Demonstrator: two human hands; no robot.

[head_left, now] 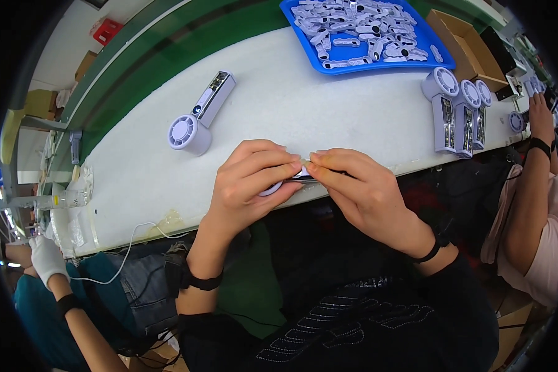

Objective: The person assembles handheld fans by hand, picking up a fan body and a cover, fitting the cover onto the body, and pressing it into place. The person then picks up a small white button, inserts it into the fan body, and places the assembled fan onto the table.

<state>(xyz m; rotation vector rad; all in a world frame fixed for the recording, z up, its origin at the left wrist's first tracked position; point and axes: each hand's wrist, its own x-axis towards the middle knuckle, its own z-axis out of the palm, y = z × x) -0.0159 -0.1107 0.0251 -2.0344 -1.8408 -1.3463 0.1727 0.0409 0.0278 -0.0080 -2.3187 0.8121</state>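
Observation:
Near the table's front edge, both hands are closed around a lilac handheld fan (271,189), mostly hidden by my fingers. My left hand (245,180) wraps its rounded end. With the fingertips of my right hand (366,189) I pinch at the handle, right beside my left thumb and forefinger. A small pale piece shows between the fingertips, too covered to name. Farther left on the table lies another lilac fan (191,133), its handle open with metal and dark parts inside.
A blue tray (353,69) heaped with small lilac handle parts stands at the back. Several open-handled fans (443,121) are grouped on the right, near a cardboard box (465,46). Co-workers sit on both sides: a white-gloved hand (48,260) at left, a bare hand (541,118) at right. A white cable (130,248) hangs off the table.

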